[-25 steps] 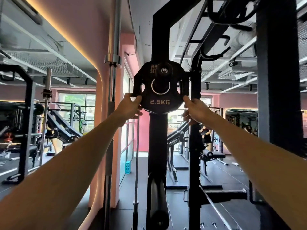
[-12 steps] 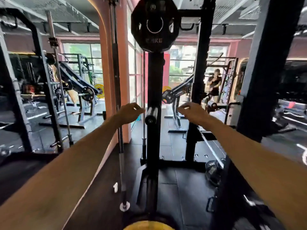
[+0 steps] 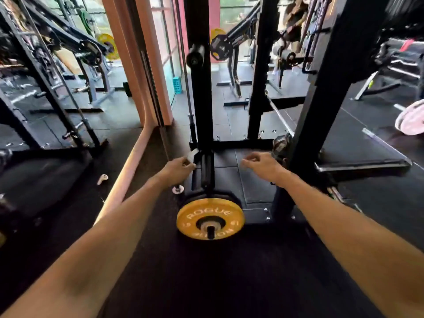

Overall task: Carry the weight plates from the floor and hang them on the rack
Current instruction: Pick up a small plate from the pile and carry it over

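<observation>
**Both hands empty in front of the rack upright, yellow plate sitting low on its peg**

I am looking down past two outstretched forearms. My left hand is hovering with its fingers loosely curled, gripping nothing; my right hand is doing the same, thumb and fingertips drawn close together around nothing. Motion blur is softening both, so I cannot tell whether the left fingertips are brushing the bracket at the foot of the rack upright or hanging just in front of it.

The yellow plate, lettered ROGUE, is hanging on a low peg at the base of that upright, below and between my hands. A bare storage peg is sticking out higher up the upright. The top of the rack is being cut off by the frame edge.

The thick black post on the right is hiding much of the floor behind it. A pale plate is being clipped by the right edge. Dark rubber floor is lying open beneath my arms.
</observation>
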